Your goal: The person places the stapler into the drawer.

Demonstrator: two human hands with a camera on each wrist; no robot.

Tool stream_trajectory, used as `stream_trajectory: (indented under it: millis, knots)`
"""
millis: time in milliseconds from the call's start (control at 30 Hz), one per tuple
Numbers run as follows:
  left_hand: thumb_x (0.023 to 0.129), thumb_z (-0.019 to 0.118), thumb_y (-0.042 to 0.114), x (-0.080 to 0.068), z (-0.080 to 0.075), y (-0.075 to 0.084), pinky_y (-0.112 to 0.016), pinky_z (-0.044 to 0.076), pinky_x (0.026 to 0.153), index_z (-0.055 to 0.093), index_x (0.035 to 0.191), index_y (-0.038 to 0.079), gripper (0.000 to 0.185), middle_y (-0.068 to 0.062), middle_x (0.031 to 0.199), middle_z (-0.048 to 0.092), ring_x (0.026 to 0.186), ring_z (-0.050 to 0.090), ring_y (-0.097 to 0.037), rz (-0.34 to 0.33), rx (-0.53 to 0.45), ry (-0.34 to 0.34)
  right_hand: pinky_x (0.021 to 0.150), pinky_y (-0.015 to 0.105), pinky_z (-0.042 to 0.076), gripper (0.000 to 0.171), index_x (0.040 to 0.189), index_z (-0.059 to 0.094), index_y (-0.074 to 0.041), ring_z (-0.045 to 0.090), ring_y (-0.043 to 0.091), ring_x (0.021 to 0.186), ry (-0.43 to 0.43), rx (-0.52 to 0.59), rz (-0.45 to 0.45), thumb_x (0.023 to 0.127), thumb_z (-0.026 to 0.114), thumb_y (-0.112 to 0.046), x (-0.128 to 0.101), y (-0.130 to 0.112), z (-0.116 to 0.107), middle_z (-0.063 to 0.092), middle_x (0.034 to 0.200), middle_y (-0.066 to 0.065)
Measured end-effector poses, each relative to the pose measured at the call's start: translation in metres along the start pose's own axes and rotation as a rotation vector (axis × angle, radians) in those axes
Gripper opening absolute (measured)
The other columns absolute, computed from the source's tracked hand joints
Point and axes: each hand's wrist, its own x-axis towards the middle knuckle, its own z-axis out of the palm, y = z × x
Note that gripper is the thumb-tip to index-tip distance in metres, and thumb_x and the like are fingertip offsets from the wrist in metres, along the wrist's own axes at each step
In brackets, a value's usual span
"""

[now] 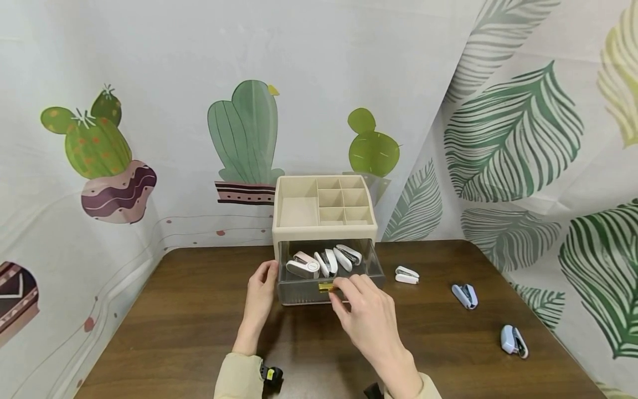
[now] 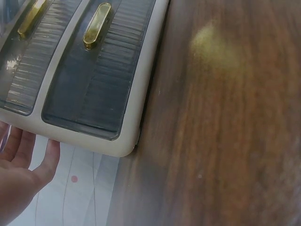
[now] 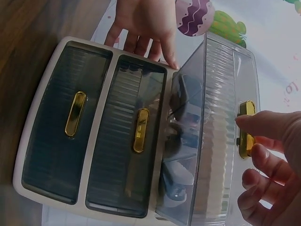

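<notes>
The left hand (image 1: pixel 260 292) is laid flat, fingers straight, against the organizer's (image 1: pixel 324 221) side; the right hand (image 1: pixel 366 316) is curled at its drawer handle (image 1: pixel 326 286).

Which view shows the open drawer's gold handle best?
Right wrist: the gold handle fills the frame's right side, with the right hand fingers on it. Head view shows it small, half hidden by fingers. Left wrist shows only the two closed drawers' handles.

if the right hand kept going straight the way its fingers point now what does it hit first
The right hand points at the front of the open top drawer, its fingertips already at the gold handle. Going straight on, it would likely press that handle and drawer front first, before reaching the staplers inside.
</notes>
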Motion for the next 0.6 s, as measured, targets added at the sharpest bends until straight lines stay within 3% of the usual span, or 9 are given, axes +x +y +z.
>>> stream_trajectory:
  millis: [233, 600]
  knots:
    - [0.101, 0.054, 0.036, 0.002, 0.000, -0.009, -0.030, 0.043, 0.087, 0.068, 0.112, 0.007, 0.034, -0.008, 0.108, 0.067, 0.099, 0.057, -0.017, -0.012, 0.026, -0.002, 0.046, 0.025, 0.039, 0.020, 0.089, 0.067, -0.014, 0.050, 0.010, 0.065, -0.013, 0.001, 0.036, 0.076, 0.081, -0.011, 0.010, 0.009, 0.013, 0.053, 0.072, -0.007]
    - [0.101, 0.054, 0.037, 0.002, 0.000, -0.008, -0.032, 0.045, 0.089, 0.067, 0.113, 0.006, 0.036, -0.009, 0.110, 0.067, 0.102, 0.058, -0.018, -0.017, 0.009, -0.007, 0.044, 0.027, 0.038, 0.020, 0.089, 0.068, -0.014, 0.048, 0.011, 0.065, -0.019, -0.023, 0.050, 0.076, 0.083, -0.011, 0.026, 0.025, 0.035, 0.052, 0.072, -0.006]
